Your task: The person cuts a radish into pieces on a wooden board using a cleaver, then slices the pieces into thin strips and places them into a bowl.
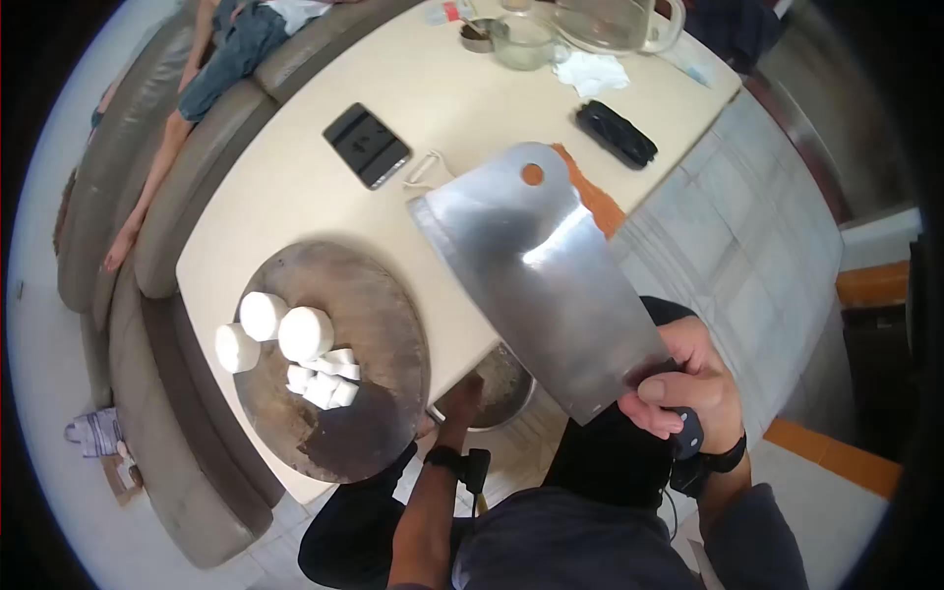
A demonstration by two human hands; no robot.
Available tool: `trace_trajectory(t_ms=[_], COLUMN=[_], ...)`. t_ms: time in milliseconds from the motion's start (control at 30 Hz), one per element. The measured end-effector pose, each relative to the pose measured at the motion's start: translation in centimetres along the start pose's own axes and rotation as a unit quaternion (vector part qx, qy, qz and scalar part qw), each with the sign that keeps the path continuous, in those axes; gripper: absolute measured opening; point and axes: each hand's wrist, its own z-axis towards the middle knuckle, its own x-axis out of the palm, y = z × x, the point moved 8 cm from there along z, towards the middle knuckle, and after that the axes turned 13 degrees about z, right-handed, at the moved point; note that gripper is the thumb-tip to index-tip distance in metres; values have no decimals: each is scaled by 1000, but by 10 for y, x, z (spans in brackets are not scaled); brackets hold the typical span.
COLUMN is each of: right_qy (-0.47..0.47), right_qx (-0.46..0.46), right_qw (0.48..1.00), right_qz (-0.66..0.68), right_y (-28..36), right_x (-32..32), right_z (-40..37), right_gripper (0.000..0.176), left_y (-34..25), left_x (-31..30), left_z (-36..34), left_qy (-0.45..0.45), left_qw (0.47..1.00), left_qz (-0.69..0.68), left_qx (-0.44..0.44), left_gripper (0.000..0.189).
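A large metal cleaver (551, 285), its blade raised over the table's edge, is gripped at the handle end by my right hand (693, 383). My left hand (462, 398) reaches down into a metal bowl (521, 388) below the table's edge; its fingers are too dark and small to make out. On the round wooden board (374, 315) lie three thick white cylindrical pieces (306, 333) and several small white chunks (329, 379). One cylinder sits at the board's left rim.
The table (265, 206) also bears a phone (367, 146), a black pouch (617, 134), a glass cup (523, 44), a glass jug (605, 20) and crumpled tissue (592, 72). Behind the cleaver shows something orange-brown (598, 202). Another person's arm (157, 182) rests along the sofa (147, 393).
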Motion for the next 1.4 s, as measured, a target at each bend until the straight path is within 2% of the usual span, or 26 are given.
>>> trace_trajectory(t_ms=[67,100,167,200,233,300,367,433,500,567,633,733,800,900,1000,1067,1133,1300,1367,1400], right_qy=[-32,-41,-49,-74,-56,-28,-21,-43,-28,-29,-10,5,-3,35,49,53,65,92,139,153], right_qx=[-31,-13,-50,-43,-38,-55,-60,-66,-76,-80,-82,-86,-65,-25,1,18,23,53,40,36], right_qw=[998,999,997,996,997,998,998,996,995,996,996,996,998,998,995,993,990,979,953,941], right_qz=[32,3,36,24,20,-12,-28,-49,-53,-27,-18,0,-7,-46,-84,-104,-123,-173,-266,-301], right_y=[-1,6,4,2,-1,-2,-2,-2,-4,-7,-12,-14,-20,-32,-40,-45,-49,-66,-74,-81], right_x=[-8,6,6,8,8,7,16,13,12,10,10,20,29,38,50,57,62,76,85,86], right_z=[2,-6,-1,0,1,3,3,3,6,9,13,16,17,22,25,28,32,40,44,46], right_gripper=[18,18,18,20,20,22,23,22,20,19,20,18,16,15,13,11,9,7,9,11], left_y=[-94,-114,-118,-128,-147,-180,-194,-206,-208,-197,-185,-171,-182,-180,-178,-173,-173,-155,-146,-142], left_x=[-93,-77,-92,-114,-140,-184,-222,-262,-305,-344,-375,-385,-383,-374,-374,-375,-372,-382,-387,-386], left_z=[-20,-35,-39,-50,-67,-99,-131,-157,-178,-188,-190,-172,-159,-142,-141,-145,-155,-193,-206,-206], left_qy=[-3,2,-11,-41,-70,-56,-80,-100,-163,-250,-396,-402,-397,-376,-398,-399,-372,-370,-422,-420], left_qw=[992,996,996,991,983,975,968,960,944,943,908,910,910,917,906,906,907,906,883,885], left_qz=[125,90,-42,-75,-113,-148,-169,-190,-220,-168,-69,-55,47,91,87,86,92,97,90,91], left_qx=[22,15,75,99,127,155,167,181,184,142,115,87,109,100,116,116,172,183,184,180], left_gripper=[43,43,35,30,25,15,12,8,9,13,18,23,30,34,28,25,21,20,21,21])
